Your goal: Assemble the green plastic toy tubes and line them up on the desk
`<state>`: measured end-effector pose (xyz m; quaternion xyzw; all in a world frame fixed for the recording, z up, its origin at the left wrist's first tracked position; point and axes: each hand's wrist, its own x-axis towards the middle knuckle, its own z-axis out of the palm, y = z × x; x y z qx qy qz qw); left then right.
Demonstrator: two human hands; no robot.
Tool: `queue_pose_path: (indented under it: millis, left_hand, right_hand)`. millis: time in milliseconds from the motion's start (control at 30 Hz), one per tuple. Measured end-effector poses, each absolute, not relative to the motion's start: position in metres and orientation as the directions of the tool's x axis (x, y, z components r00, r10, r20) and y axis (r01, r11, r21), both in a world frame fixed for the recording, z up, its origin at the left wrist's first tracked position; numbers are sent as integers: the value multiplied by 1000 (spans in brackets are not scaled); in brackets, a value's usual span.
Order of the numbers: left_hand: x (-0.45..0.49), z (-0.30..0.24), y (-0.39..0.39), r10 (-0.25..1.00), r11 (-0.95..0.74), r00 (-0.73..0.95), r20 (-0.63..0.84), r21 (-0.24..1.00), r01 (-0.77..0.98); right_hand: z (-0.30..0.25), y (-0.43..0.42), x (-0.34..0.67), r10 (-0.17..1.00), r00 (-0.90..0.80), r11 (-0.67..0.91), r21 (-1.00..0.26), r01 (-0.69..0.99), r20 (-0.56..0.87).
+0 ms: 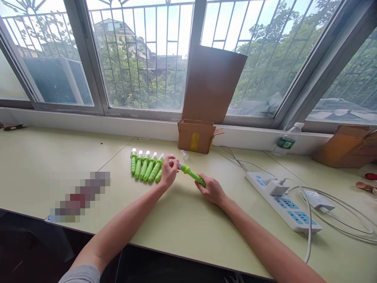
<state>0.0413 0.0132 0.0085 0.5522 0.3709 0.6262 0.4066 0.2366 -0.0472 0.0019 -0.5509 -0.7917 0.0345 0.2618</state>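
My right hand (211, 189) is closed around the lower end of a green plastic stick (192, 174) with a ribbed collar and a pale tip. The stick slants up to the left, above the table. At its pale tip, the fingers of my left hand (169, 173) are pinched together on a small clear cap (174, 160), partly hidden by the fingers. Left of that hand, several similar green sticks (145, 167) with white or clear tops lie side by side; the nearest is partly covered by my hand. A loose clear cap (184, 155) lies just beyond my hands.
A small cardboard box (194, 137) stands against the window wall. On the right are a white power strip (282, 202), looping cables (347, 224) and a plastic bottle (286, 142). Brown cardboard (341, 147) sits at the far right. A blurred patch (79, 198) covers something on the left.
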Motion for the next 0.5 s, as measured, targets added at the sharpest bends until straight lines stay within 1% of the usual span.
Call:
queue_pose_path:
  millis: [100, 233, 500]
  left_hand:
    - [44, 7, 11, 926, -376, -14, 377, 921, -104]
    - [44, 8, 10, 936, -350, 6, 353, 928, -126]
    - [42, 8, 10, 935, -345, 31, 353, 927, -147]
  right_hand:
    - [1, -47, 237, 888, -242, 392, -370, 842, 391]
    - [-3, -45, 237, 885, -215, 391, -409, 824, 413]
    - [-4, -44, 238, 846, -217, 439, -406, 801, 487]
